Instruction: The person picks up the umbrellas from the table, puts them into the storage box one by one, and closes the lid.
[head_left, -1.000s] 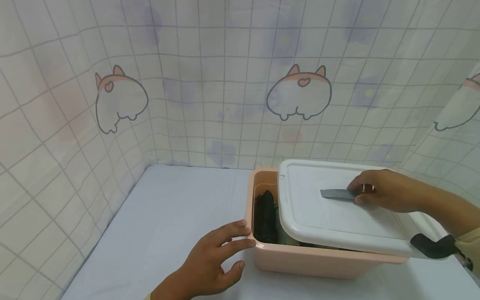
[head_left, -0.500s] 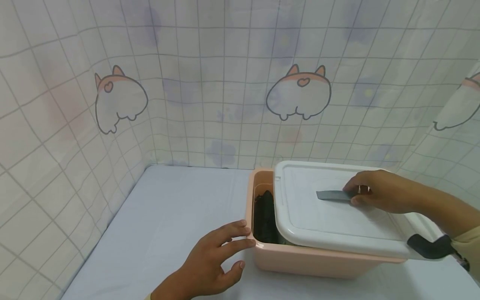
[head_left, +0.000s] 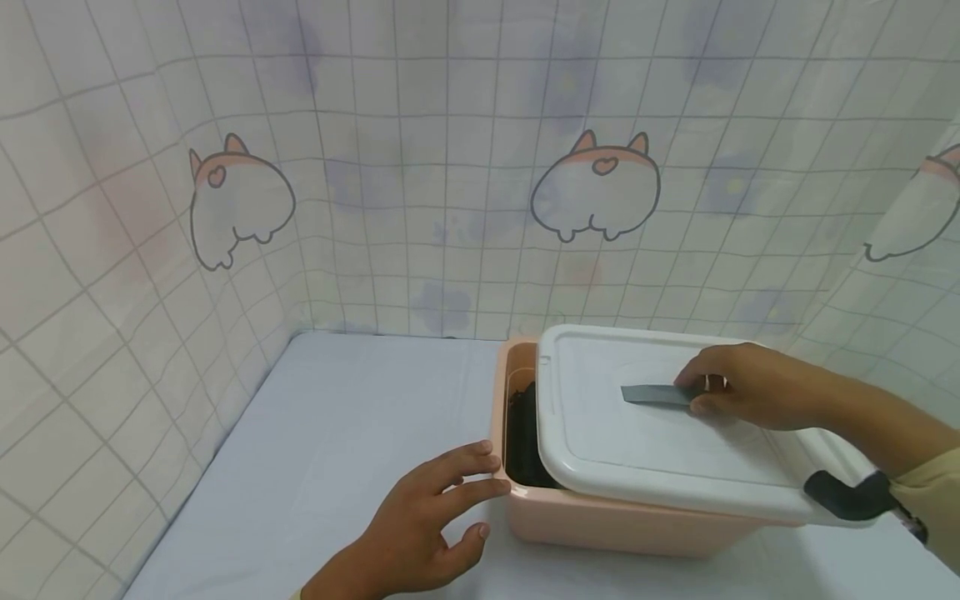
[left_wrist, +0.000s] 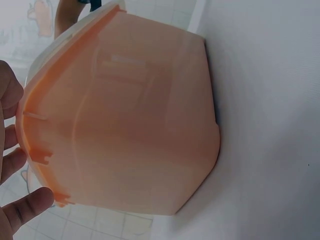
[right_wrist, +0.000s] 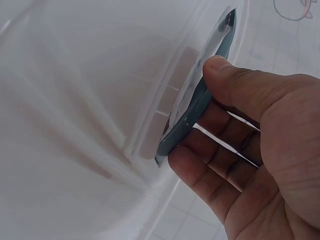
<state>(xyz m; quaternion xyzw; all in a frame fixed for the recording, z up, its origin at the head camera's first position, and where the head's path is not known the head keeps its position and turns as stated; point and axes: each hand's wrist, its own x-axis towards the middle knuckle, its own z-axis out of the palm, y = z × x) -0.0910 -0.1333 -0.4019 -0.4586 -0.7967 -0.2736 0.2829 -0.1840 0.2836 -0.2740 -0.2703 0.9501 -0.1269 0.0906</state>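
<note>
On the pink bin, the right hand pinches the white lid's grey handle; the left hand, fingers spread, apparently touches the bin's corner.

Staged home-like corner, cartoon-printed grid cloth backdrop on the walls, pale sheet-covered surface, pink storage box

The head camera looks forward and down from above both hands. The left wrist camera sits close beside the left hand, facing the pink box. The right wrist camera, closer still, views the white lid; the head view shares both.
</note>
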